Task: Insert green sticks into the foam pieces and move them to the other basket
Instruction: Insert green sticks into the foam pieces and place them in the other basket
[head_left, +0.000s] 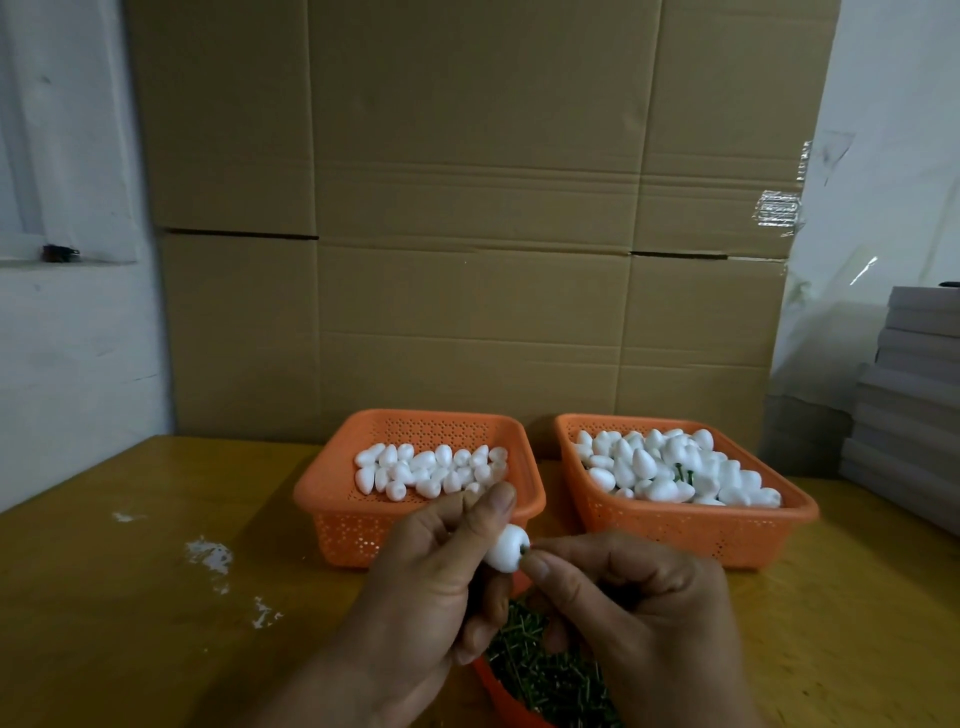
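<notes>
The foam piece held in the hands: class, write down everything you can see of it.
The foam piece is small, white and rounded like an egg, matte, apparently foam. It is held above the table in front of the left orange basket, gripped by the left hand. Its right end shows a dark spot where a green stick enters, pinched there by the right hand's fingers. Its lower left part is hidden behind the left hand.

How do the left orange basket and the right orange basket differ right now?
The left orange basket holds a shallow layer of white foam pieces, its back wall bare; the right orange basket is heaped to the rim. Green sticks poke out among the right basket's pieces; none show in the left's. The hands partly cover the left basket only. Both are perforated orange plastic.
</notes>
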